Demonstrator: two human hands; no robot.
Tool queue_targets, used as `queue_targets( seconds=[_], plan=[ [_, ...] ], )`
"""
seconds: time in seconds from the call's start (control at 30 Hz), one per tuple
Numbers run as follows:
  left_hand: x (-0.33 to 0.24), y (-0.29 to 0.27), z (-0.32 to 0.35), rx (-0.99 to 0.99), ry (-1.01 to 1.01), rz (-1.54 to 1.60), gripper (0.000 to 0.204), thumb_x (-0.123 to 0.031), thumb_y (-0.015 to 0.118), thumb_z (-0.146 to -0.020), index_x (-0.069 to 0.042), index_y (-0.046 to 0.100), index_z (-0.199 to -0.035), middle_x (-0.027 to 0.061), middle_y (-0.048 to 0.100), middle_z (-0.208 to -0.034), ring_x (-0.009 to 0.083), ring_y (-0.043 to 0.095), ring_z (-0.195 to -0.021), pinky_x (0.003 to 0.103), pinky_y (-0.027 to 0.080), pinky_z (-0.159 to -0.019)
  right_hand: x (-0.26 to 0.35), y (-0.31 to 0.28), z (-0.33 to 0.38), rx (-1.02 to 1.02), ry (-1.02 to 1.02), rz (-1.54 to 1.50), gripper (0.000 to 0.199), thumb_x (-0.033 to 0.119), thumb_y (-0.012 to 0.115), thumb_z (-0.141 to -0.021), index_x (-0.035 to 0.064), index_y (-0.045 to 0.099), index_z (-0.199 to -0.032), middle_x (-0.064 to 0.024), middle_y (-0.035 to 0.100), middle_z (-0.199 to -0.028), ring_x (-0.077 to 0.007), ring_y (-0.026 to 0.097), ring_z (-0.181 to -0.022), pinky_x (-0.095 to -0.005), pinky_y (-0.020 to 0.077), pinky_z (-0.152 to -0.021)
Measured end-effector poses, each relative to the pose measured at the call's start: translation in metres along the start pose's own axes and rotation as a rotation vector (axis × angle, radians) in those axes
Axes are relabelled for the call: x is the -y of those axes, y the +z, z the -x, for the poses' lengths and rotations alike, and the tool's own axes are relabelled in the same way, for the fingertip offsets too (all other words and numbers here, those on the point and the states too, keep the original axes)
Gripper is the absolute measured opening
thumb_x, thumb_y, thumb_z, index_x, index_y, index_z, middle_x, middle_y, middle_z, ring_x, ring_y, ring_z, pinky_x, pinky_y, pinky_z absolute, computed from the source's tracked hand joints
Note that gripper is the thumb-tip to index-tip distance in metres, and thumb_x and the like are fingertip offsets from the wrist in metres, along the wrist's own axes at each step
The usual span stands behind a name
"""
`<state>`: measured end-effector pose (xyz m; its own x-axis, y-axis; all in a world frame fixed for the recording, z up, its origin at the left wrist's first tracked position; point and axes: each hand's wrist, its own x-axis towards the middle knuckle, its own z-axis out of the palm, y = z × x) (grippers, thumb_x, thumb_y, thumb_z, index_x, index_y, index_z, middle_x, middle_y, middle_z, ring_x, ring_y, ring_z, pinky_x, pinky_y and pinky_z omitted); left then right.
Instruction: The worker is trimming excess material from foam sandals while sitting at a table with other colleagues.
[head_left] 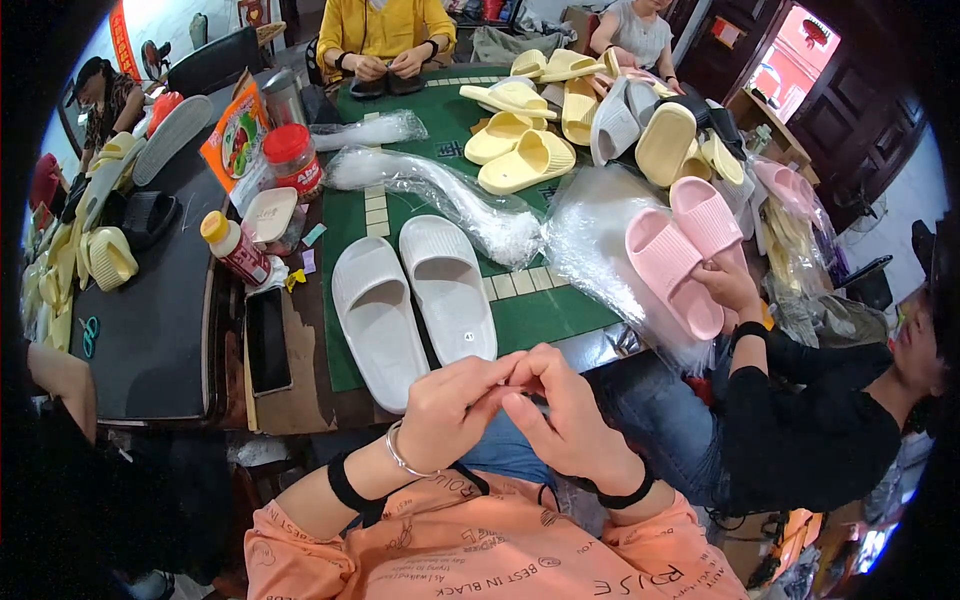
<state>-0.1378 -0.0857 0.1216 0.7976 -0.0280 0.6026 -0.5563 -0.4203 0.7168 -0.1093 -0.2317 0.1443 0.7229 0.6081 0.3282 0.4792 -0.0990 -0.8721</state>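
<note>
My two hands meet just below the pair of white slippers (412, 300), low in the middle of the frame.

The fingers of my left hand (450, 405) and right hand (560, 415) are curled and touch each other at the tips; I cannot tell if they pinch something small. The slippers lie side by side on the green table (520, 310). At right, another person's hand (728, 285) holds pink slippers (680, 255).

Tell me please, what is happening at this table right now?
The person wearing the camera has the left hand and right hand pressed together at the table edge; what they pinch is too small to tell. A pair of white slippers lies just ahead on the green mat. On the right, another person holds pink slippers. Yellow slippers are piled farther back.
</note>
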Motion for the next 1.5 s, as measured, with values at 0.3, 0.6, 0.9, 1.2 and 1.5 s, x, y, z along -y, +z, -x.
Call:
queue_targets(
  seconds=[0.3, 0.6, 0.9, 1.2, 1.5],
  plan=[
    [0.001, -0.06, -0.017, -0.548, -0.213, 0.36, 0.016, -0.009, 0.043, -0.086, 0.003, 0.053, -0.08, 0.0069, 0.057, -0.067, 0.0062, 0.048, -0.053, 0.018, 0.038, -0.05, -0.055, -0.05, 0.005, 0.047, 0.109, 0.577, 0.025, -0.001, 0.043, -0.079, 0.0032, 0.048, -0.103, -0.0071, 0.054, -0.092, -0.0203, 0.053, -0.082, -0.0332, 0.0402, -0.076],
    [0.051, -0.03, 0.005, 0.058, -0.563, 0.121, 0.013, -0.009, 0.055, -0.078, 0.002, 0.061, -0.08, 0.0045, 0.056, -0.058, 0.0049, 0.047, -0.049, 0.02, 0.038, -0.046, -0.042, 0.014, -0.027, 0.284, 0.244, -0.009, 0.036, 0.008, 0.043, -0.083, 0.0018, 0.037, -0.118, -0.0086, 0.055, -0.096, -0.0175, 0.051, -0.09, -0.0304, 0.0379, -0.082],
    [0.107, -0.056, -0.006, -0.074, -0.399, -0.044, 0.018, -0.013, 0.056, -0.077, 0.0, 0.059, -0.089, 0.0109, 0.059, -0.084, 0.0171, 0.056, -0.076, 0.027, 0.044, -0.067, -0.085, 0.05, -0.044, 0.385, 0.857, -0.805, 0.023, 0.021, 0.039, -0.088, 0.0017, 0.051, -0.092, 0.0078, 0.025, -0.055, -0.0023, 0.02, -0.046, -0.0192, 0.0179, -0.042],
    [0.24, -0.084, -0.069, 0.345, -0.726, -0.742, 0.032, -0.025, 0.042, -0.078, 0.002, 0.058, -0.084, 0.0224, 0.058, -0.079, 0.0344, 0.057, -0.075, 0.037, 0.045, -0.066, -0.125, 0.126, -0.121, 0.006, 1.068, -0.895, 0.017, 0.017, 0.04, -0.083, 0.006, 0.053, -0.085, 0.0017, 0.039, -0.058, -0.0085, 0.032, -0.046, -0.0237, 0.0258, -0.039],
    [0.248, -0.089, -0.064, 0.46, -0.833, -0.568, 0.031, -0.028, 0.046, -0.079, -0.002, 0.06, -0.088, 0.0165, 0.06, -0.091, 0.0279, 0.059, -0.075, 0.034, 0.045, -0.064, -0.14, 0.153, -0.138, 0.047, 0.707, -0.864, 0.016, 0.015, 0.036, -0.084, 0.0087, 0.048, -0.074, 0.0021, 0.04, -0.058, -0.0092, 0.035, -0.045, -0.0235, 0.0255, -0.038]
  ],
)
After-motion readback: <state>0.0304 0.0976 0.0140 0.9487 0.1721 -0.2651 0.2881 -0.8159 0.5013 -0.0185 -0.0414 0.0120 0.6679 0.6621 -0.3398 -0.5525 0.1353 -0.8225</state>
